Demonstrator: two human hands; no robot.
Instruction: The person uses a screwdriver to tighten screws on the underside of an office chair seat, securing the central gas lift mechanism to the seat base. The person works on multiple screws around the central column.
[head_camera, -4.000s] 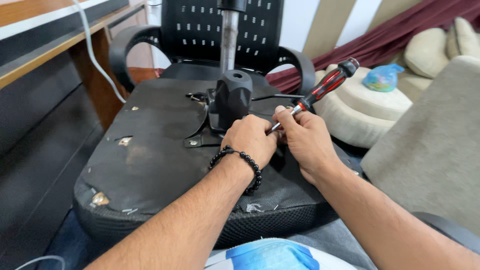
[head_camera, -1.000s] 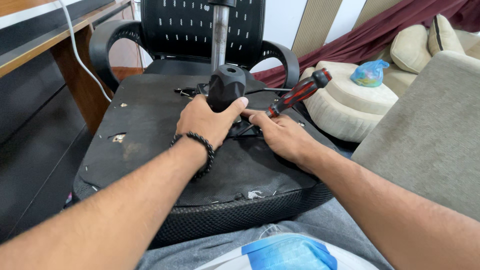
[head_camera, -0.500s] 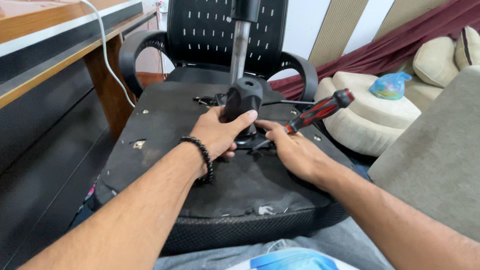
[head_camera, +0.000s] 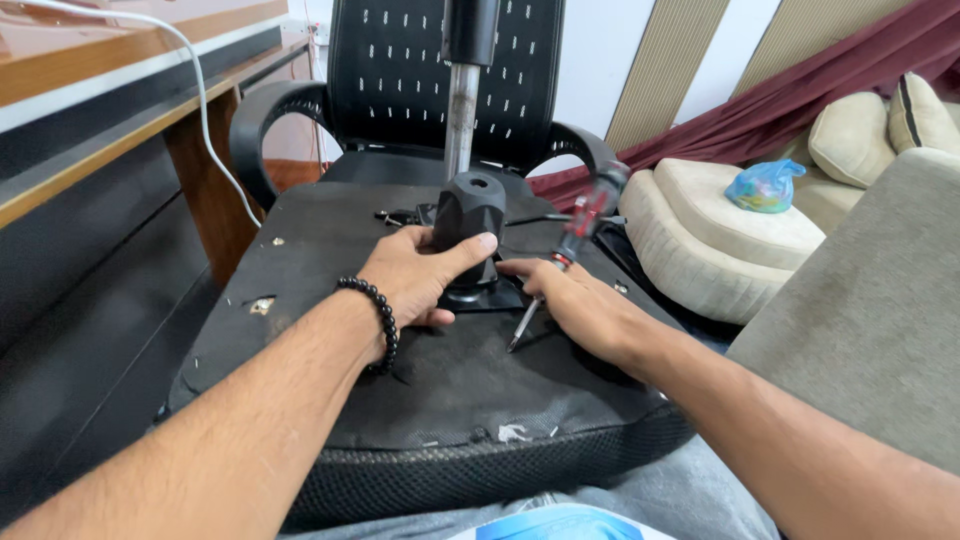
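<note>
Chair seat (head_camera: 330, 400) was flipped underside-up across the lap, with the black mechanism housing (head_camera: 468, 215) and its metal gas cylinder (head_camera: 459, 118) sticking up in the middle. Left hand (head_camera: 415, 280) was wrapped loosely round the base of that housing, thumb pressed on its front. Right hand (head_camera: 580, 300) lay beside the mounting plate (head_camera: 490, 297) with a red-and-black screwdriver (head_camera: 565, 255) tucked between the fingers — tip down on the seat fabric, not on a screw as far as I could tell, it's blurry. Biggest risk to me: that grip looked loose, so the driver could slip and jab the fabric or the left hand. The seat could also slide off the lap — nothing braced it.
</note>
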